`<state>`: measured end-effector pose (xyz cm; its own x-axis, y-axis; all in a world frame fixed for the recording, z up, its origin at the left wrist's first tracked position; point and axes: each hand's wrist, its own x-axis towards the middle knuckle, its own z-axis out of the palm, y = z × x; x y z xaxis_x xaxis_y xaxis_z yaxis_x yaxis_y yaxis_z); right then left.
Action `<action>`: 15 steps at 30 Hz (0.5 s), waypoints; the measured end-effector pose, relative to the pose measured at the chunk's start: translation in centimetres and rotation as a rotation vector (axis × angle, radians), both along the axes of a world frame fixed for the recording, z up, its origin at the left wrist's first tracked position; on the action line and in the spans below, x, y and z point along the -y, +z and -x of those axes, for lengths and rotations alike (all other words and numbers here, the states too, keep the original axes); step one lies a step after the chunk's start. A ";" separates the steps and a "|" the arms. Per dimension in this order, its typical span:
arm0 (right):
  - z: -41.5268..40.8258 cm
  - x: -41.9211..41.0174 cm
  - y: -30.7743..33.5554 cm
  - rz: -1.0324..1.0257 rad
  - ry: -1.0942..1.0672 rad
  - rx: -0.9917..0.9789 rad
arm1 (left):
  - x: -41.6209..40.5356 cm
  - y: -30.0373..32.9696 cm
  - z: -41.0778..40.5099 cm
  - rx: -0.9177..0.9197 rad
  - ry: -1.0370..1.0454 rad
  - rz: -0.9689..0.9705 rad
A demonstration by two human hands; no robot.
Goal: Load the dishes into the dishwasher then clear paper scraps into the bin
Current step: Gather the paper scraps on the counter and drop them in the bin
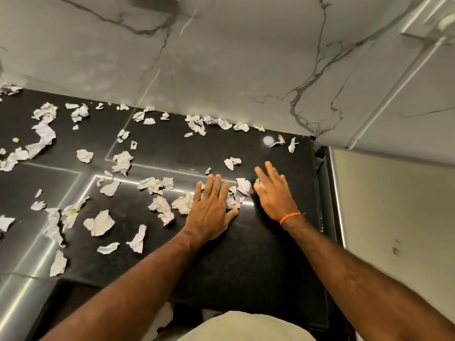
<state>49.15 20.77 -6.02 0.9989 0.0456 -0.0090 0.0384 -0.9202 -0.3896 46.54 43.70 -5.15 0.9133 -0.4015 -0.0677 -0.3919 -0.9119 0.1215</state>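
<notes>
Black worktop (258, 242) under marble wall, paper scraps (101, 222) strewn everywhere. I press left hand (211, 207) flat, fingers together; right hand (275, 193) spread. Sweeping carelessly could push scraps off the edge.

This is a home kitchen. A dark, speckled stone countertop (246, 254) runs along a backsplash wall (221, 70) of large white marble-look slabs with grey veins, the two meeting in a clean line at the back of the counter. Strip lighting reflects as bright lines off the polished top. At the right end the counter stops beside a tall dark-edged unit (325, 193) with a pale panel (394, 205), like fitted cabinetry or a built-in appliance.
</notes>
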 end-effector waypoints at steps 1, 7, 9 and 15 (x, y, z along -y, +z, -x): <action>-0.7 0.9 0.0 0.027 -0.085 0.024 | 0.2 0.1 -0.3 0.000 0.020 0.009; -4.1 2.2 -1.0 0.214 0.019 -0.097 | 2.9 0.0 -1.7 0.009 0.173 0.022; -5.1 2.6 -1.1 0.189 0.122 -0.027 | 3.9 -0.1 -1.9 0.041 0.166 0.048; -11.3 7.7 -1.0 0.138 -0.278 0.006 | 6.5 -1.6 -2.3 0.148 -0.066 0.018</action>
<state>60.46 13.04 -7.00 0.9730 -0.2306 0.0098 -0.2202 -0.9401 -0.2604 48.79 37.24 -6.72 0.8841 -0.4614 0.0737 -0.4662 -0.8816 0.0741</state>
